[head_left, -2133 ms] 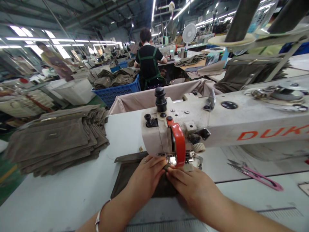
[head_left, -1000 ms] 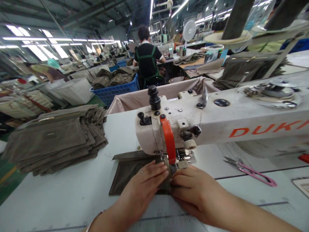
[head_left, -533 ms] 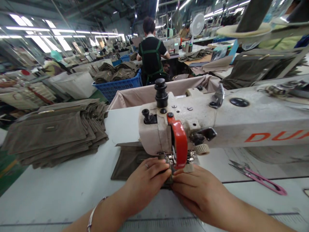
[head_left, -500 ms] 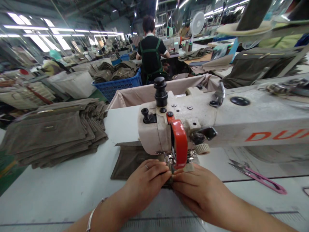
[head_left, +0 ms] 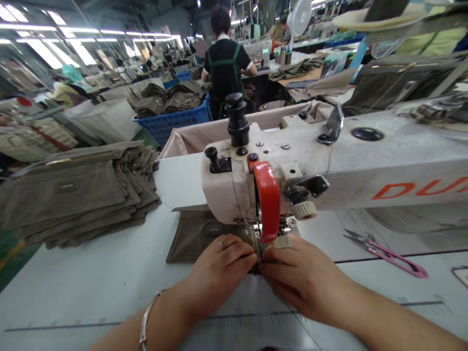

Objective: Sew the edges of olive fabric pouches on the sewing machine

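Note:
A dark olive-brown fabric panel (head_left: 190,237) with a small label patch lies flat under the head of a white sewing machine (head_left: 226,195). My left hand (head_left: 223,265), with a ring and a bracelet, presses closed fingers on the panel's near edge, left of the presser foot. Just to the right, my right hand (head_left: 302,273) has its fingers closed on the same edge, thumb side near the left fingertips. The red guard (head_left: 268,202) hangs over the needle area and hides part of it. The right fingertips are partly hidden behind the machine's parts.
Pink-handled thread snips (head_left: 387,253) lie right of my right hand. A pile of similar fabric panels (head_left: 73,195) sits on the table's left. Behind the machine are a pink cloth-lined bin (head_left: 190,139), a blue crate (head_left: 175,122) of panels and a seated person (head_left: 226,63).
The view has tilted slightly, so the scene sits a little higher in the picture. Both hands stay at the fabric beside the presser foot, with hardly any shift.

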Tool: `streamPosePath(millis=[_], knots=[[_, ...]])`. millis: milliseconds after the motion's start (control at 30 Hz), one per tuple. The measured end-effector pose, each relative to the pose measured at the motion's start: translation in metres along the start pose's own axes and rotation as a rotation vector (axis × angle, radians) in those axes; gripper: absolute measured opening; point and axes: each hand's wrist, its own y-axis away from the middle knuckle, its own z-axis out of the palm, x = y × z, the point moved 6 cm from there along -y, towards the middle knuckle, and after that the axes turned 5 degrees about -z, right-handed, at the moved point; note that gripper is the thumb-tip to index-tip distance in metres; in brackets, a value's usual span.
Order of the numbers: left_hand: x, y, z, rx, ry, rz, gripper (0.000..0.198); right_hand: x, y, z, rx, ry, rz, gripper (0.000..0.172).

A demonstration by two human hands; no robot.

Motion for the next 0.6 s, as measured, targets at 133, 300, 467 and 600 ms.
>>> streamPosePath(millis=[133, 300, 467, 600], knots=[[0.003, -0.003, -0.002, 0.008, 0.003, 0.004, 0.018, -0.001, -0.001, 0.000, 0.030, 0.006, 0.024, 0.017], [0.004, 0.001, -0.004, 0.030, 0.036, 0.039, 0.020, -0.001, -0.002, -0.001, 0.044, -0.027, 0.047, 0.018], [0.003, -0.003, -0.007, 0.020, 0.082, 0.034, 0.018, 0.001, 0.002, -0.005, 0.051, -0.049, 0.037, 0.030], [0.006, -0.006, -0.012, 0.037, 0.082, 0.060, 0.019, -0.002, 0.004, -0.007, 0.036, -0.020, 0.009, 0.044]])
